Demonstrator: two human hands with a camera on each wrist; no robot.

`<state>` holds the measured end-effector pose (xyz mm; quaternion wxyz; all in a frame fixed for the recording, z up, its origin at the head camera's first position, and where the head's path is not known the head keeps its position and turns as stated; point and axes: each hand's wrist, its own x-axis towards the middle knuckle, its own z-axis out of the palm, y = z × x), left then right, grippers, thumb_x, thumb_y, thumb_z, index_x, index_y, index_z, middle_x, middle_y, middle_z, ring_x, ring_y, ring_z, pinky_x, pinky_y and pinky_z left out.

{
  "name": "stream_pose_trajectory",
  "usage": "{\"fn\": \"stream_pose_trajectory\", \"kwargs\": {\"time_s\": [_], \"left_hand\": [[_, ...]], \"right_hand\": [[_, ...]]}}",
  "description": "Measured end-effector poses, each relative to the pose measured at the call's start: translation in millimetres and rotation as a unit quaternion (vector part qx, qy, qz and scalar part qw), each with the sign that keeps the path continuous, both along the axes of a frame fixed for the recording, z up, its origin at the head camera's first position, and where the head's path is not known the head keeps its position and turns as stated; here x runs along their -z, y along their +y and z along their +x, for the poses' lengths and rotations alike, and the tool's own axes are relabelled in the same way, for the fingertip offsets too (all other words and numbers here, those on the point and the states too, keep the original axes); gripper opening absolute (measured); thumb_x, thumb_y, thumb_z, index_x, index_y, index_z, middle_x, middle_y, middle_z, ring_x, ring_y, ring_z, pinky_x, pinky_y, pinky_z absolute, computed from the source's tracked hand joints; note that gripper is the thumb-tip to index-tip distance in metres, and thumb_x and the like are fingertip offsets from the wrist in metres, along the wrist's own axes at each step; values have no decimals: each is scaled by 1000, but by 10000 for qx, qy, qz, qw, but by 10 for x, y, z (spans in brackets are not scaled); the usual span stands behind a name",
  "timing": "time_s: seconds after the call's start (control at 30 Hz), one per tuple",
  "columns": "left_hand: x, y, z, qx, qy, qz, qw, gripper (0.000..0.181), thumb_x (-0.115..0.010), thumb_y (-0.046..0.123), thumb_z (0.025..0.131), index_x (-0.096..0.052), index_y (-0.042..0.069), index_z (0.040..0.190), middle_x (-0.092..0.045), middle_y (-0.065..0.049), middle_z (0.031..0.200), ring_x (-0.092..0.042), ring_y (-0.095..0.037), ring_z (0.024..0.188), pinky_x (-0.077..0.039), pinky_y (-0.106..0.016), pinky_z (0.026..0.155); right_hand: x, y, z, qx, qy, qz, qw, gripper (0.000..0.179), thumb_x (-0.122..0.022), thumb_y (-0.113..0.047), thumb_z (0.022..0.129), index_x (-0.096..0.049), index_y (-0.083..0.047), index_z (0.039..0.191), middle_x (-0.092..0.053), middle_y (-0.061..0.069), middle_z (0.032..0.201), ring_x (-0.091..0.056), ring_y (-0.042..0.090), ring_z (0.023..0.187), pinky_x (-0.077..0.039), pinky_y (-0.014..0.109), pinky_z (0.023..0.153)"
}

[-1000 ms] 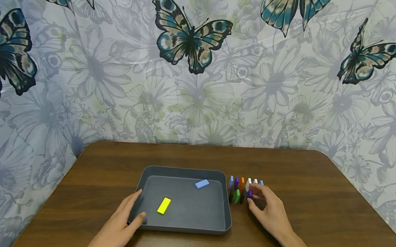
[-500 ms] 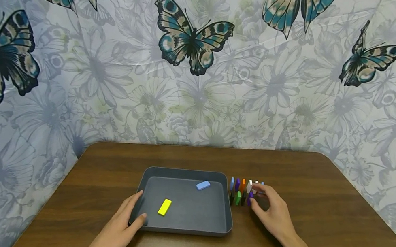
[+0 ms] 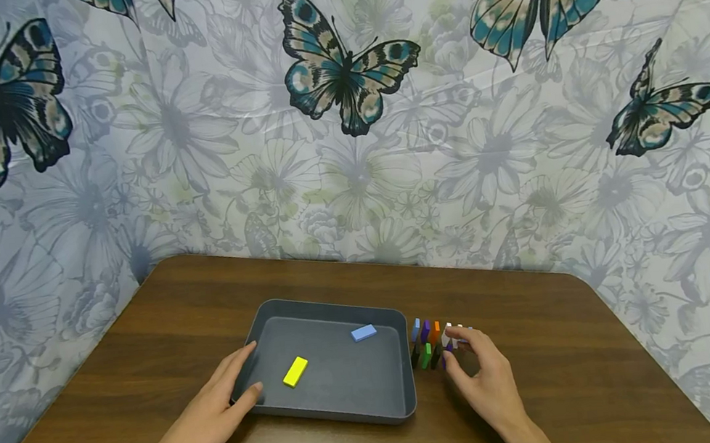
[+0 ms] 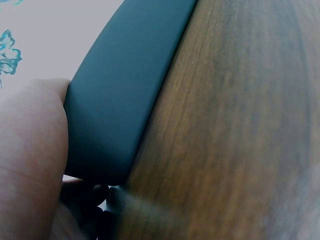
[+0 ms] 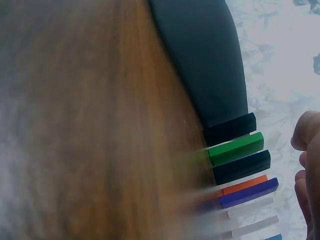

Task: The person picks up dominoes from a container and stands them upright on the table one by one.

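Observation:
My left hand (image 3: 209, 413) holds the near left corner of a dark grey tray (image 3: 331, 418), thumb over the front rim. In the left wrist view the thumb (image 4: 35, 150) lies against the tray wall (image 4: 115, 95). My right hand (image 3: 487, 378) hovers at the dominoes right of the tray, fingers bent and apart. A purple domino (image 5: 250, 193) stands on edge in the row, clear of the fingers in the right wrist view. Beside it stand a green domino (image 5: 237, 148), black ones (image 5: 242, 167), an orange one (image 5: 245, 185) and white ones (image 5: 252, 207).
Inside the tray lie a yellow domino (image 3: 295, 371) and a light blue domino (image 3: 364, 332). The brown wooden table (image 3: 537, 318) reaches back to a wall covering (image 3: 350, 178) with flowers and butterflies.
My right hand has shifted slightly, first right, then back left over the purple domino, which the fingers now hide more. The left hand and tray stay in place.

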<state>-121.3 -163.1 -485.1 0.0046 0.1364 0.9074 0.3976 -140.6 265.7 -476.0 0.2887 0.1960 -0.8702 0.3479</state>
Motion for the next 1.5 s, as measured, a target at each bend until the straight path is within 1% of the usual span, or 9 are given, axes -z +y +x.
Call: {"fn": "stream_pose_trajectory", "kwargs": {"time_s": [0.2,0.4,0.67,0.83,1.03,1.1,1.23,1.4,1.5], "left_hand": [[16,1,0,-54,78,-94,9999,67,-49,49,98,-23,22,154,-29,-10,154,-33,-38,139,-36,-63,100],[21,1,-4,-67,138,-97,9998,66,-49,48,98,-24,23,154,-29,-9,154,-34,-37,139,-36,-63,100],[21,-5,5,-92,142,-77,9998,67,-50,48,98,-23,23,154,-29,-9,154,-33,-37,139,-36,-63,100],[18,-14,8,-46,64,-5,10000,66,-48,48,99,-23,22,154,-28,-8,154,-33,-36,139,-36,-62,101],[10,-14,16,25,50,78,10000,65,-47,47,99,-23,20,154,-28,-8,155,-32,-35,140,-35,-61,102],[17,-15,14,19,100,46,9999,65,-47,47,99,-23,20,153,-28,-7,154,-33,-34,139,-36,-60,102],[38,-18,12,14,186,-12,9998,64,-47,47,99,-24,19,153,-30,-7,154,-34,-34,139,-37,-59,102],[48,-19,12,17,216,-23,9998,64,-47,46,100,-25,19,153,-30,-6,154,-35,-33,139,-37,-58,102],[46,-19,12,10,182,-22,9998,64,-47,47,100,-24,20,153,-30,-7,154,-34,-33,139,-37,-59,102]], "right_hand": [[-57,-69,-5,-28,82,61,9999,42,-74,-1,80,-61,-6,120,-64,4,116,-62,24,96,-51,25,84],[-117,-162,-40,-190,74,140,9997,42,-73,-3,82,-60,-7,121,-63,6,114,-62,24,95,-51,28,82],[-170,-313,-100,-547,248,156,9981,43,-72,-1,82,-60,-10,122,-63,-1,114,-62,16,96,-51,21,83],[-200,-392,-122,-509,113,197,9984,43,-72,-5,84,-59,-16,124,-62,-4,113,-60,16,88,-53,28,74],[-218,-472,-152,-591,-161,287,9977,39,-71,-10,86,-59,-10,124,-63,6,117,-63,22,98,-54,36,83],[-216,-500,-162,-565,-259,340,9975,38,-71,-12,87,-60,-9,123,-64,5,114,-64,23,95,-55,36,80],[-223,-570,-179,-443,-402,419,9973,38,-73,-15,86,-61,-15,122,-64,-3,112,-63,21,89,-54,35,75],[-255,-660,-195,-498,-607,407,9961,40,-73,-16,86,-60,-22,123,-62,-8,118,-66,21,99,-55,34,82],[-261,-699,-207,-528,-694,391,9954,40,-72,-17,87,-59,-23,124,-63,-5,119,-66,21,100,-55,34,83]]}}
